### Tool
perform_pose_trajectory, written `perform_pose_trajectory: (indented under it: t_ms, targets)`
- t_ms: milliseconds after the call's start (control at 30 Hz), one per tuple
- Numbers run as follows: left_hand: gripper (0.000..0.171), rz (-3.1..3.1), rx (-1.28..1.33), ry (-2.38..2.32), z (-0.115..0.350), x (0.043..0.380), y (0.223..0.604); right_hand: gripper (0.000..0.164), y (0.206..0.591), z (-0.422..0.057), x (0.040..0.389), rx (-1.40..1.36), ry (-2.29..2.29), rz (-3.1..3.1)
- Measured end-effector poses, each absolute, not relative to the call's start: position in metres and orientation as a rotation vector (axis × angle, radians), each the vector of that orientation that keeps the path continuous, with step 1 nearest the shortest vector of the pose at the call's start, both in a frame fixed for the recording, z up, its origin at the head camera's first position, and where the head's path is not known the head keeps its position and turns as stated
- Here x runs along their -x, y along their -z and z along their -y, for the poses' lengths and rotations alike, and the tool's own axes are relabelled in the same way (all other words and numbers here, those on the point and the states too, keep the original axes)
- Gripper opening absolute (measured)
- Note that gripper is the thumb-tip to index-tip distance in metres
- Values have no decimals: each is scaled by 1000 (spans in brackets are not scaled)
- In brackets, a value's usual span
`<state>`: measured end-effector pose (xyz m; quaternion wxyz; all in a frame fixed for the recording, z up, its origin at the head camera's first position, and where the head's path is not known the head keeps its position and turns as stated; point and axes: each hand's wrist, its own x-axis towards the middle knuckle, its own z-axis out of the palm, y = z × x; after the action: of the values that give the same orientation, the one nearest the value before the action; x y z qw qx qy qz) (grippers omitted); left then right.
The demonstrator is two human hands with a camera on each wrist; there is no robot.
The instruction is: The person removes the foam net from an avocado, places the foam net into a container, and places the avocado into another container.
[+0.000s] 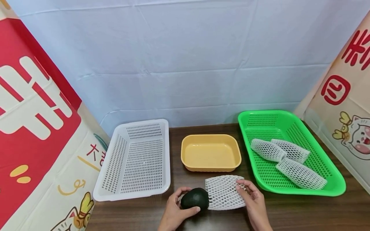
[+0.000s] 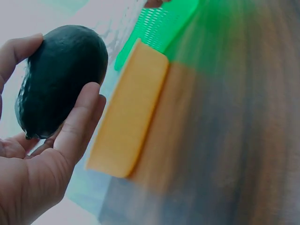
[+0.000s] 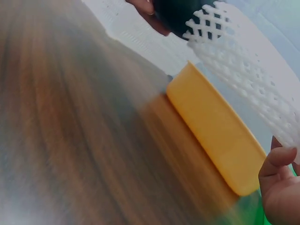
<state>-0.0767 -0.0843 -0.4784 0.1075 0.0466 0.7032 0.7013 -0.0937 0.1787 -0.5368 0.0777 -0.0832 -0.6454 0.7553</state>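
Observation:
My left hand grips a dark green avocado, thumb along its near side and fingers round the far side. The left wrist view shows the same avocado upright between thumb and fingertips. My right hand pinches the right end of a white foam net sleeve. The sleeve's left end meets the avocado. In the right wrist view the net's open edge overlaps the dark skin of the fruit.
Behind the hands stands a yellow tub with nothing in it. A white perforated basket is at the left. The green basket at the right holds several foam net sleeves. All stand on a dark wooden table.

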Motion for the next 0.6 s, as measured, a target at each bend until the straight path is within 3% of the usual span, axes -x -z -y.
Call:
perform_pose_trajectory:
  t_ms: [300,600]
  targets:
    - [59,-1948,-336,-2324,88,85,475,49,575,-187,125,111,-2269,1836]
    - [61,-1975,-330,-2399,102,88,452,38,543,-178,128,-135,-2331,1657]
